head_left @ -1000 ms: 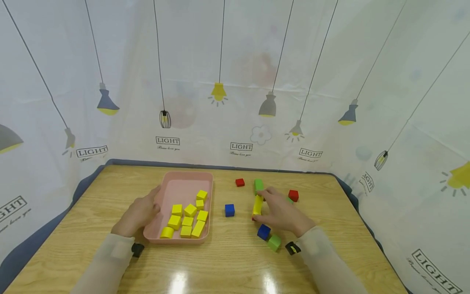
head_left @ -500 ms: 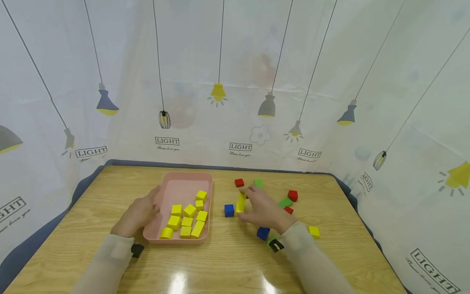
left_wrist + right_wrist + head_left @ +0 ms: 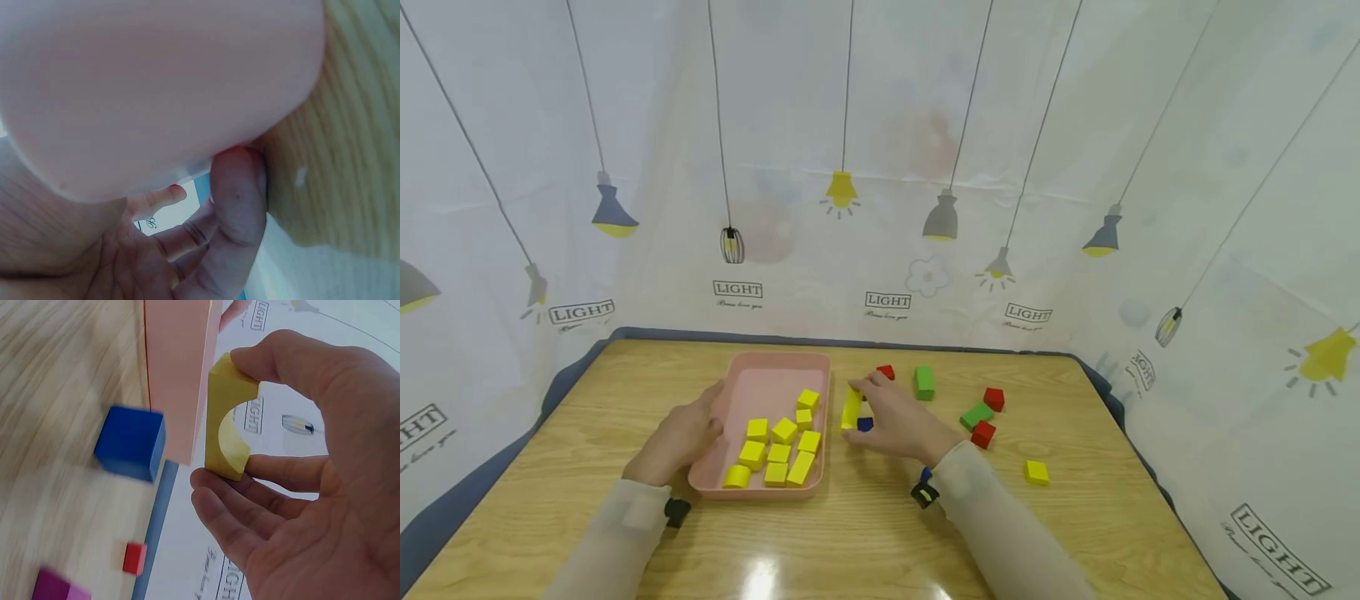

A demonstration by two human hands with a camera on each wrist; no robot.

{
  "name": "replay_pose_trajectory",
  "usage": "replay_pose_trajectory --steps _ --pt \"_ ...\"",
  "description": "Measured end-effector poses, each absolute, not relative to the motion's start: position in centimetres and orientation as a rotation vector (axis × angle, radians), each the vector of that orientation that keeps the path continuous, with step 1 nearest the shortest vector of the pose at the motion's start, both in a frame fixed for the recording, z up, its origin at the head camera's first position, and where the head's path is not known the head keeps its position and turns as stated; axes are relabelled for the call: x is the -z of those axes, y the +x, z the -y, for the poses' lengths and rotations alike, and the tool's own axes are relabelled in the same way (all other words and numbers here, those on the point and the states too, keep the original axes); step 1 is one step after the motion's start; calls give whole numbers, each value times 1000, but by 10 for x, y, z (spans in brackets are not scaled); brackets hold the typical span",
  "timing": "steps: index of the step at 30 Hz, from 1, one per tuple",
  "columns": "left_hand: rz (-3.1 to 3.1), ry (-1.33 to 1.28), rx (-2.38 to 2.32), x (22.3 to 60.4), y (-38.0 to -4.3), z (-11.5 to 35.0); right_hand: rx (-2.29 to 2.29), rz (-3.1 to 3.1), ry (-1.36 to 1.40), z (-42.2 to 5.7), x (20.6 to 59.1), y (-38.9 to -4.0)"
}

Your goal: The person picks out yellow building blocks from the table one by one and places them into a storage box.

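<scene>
A pink tray (image 3: pixel 752 493) holding several yellow blocks (image 3: pixel 785 431) lies left of centre on the table. At its left side my left hand (image 3: pixel 677 435) grips the wall, with the thumb over the rim and fingers outside, touching the pink wall (image 3: pixel 156 94) in the left wrist view. My right hand (image 3: pixel 901 421) pinches a yellow arch-shaped block (image 3: pixel 222 422) by its two ends, thumb against fingers, held up just right of the tray. Partly covered by that hand, a blue cube (image 3: pixel 128 442) sits beneath on the table.
Right of the hand lie a green block (image 3: pixel 924 383), another green block (image 3: pixel 977 415), red cubes (image 3: pixel 982 434) and a flat yellow block (image 3: pixel 1037 472). Farther back is a small red block (image 3: pixel 886 372). Under the right wrist a second blue block (image 3: pixel 926 474) barely shows.
My right hand has carried the yellow arch block leftward from among the scattered blocks to beside the tray, uncovering red, green and yellow blocks. My left hand stays at the tray.
</scene>
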State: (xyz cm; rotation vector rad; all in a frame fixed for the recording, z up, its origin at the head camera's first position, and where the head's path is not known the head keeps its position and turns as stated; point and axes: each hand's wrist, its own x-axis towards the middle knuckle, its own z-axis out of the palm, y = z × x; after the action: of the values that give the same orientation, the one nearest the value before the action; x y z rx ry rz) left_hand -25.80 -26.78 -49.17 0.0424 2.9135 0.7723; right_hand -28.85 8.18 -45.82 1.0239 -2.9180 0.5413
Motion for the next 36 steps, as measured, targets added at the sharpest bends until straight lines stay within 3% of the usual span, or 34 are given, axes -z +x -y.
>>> replay_pose_trajectory --steps 19,36 --pt "-2905 22 -774 491 -258 270 -580 2830 1180 -3 456 -313" --pt "-2901 28 -767 488 -255 267 -555 2989 1072 42 458 -315"
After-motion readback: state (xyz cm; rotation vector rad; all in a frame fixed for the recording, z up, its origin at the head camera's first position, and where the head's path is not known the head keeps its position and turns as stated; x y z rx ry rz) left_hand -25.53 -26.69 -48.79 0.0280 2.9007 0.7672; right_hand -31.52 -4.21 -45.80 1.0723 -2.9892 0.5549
